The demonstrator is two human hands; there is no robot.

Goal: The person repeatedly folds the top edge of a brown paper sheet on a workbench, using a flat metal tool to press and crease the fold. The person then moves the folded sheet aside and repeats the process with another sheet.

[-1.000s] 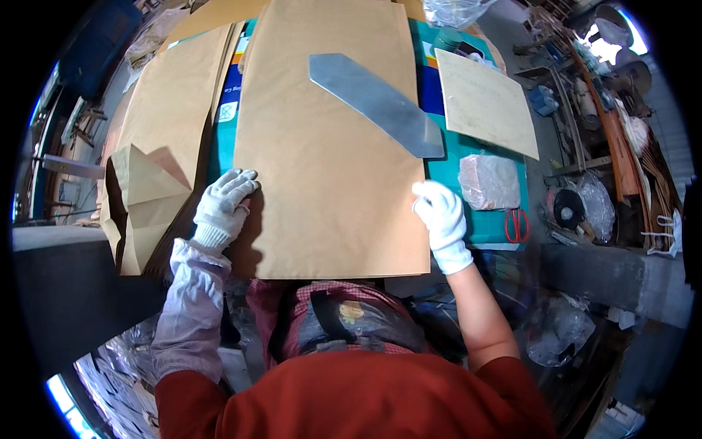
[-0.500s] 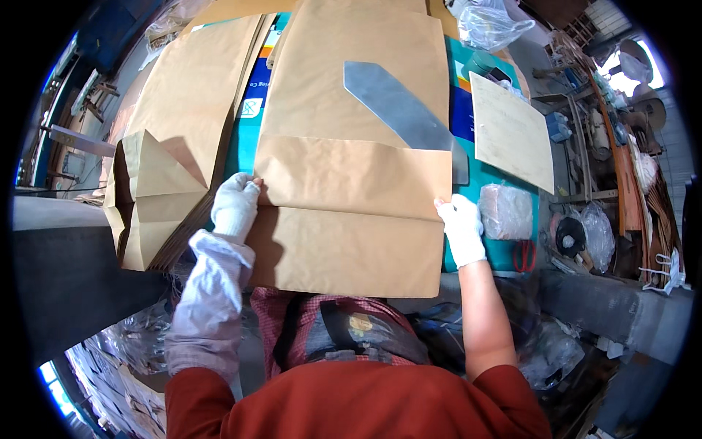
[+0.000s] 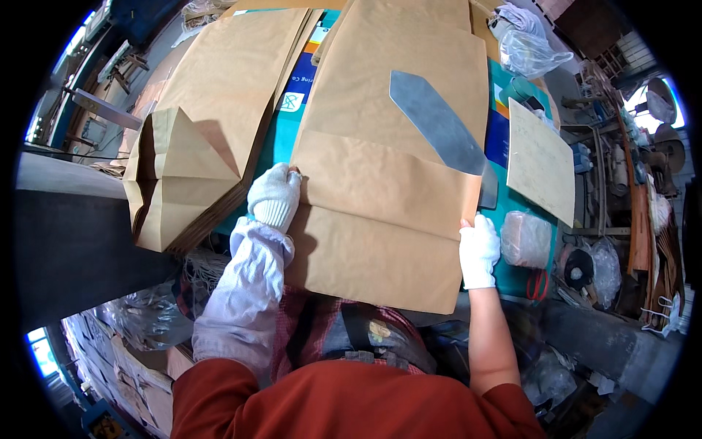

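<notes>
The left hand (image 3: 275, 196) and right hand (image 3: 480, 251) pinch a kraft-paper sack (image 3: 373, 256), fingers closed. Its near flap (image 3: 387, 179) is turned back, not yet opened out like the left stack's top sack (image 3: 194, 157).

Through the head camera I am looking down into what seems to be a paper-working workshop. Big brown paper pieces (image 3: 376, 256) are lying on a teal-covered worktable (image 3: 515, 282), a flat metal plate (image 3: 433, 121) is resting among them, and beyond the table's right side a metal framework (image 3: 601, 231), a reddish plank (image 3: 639, 219) and crumpled clear plastic (image 3: 605, 267) are crowding together.
</notes>
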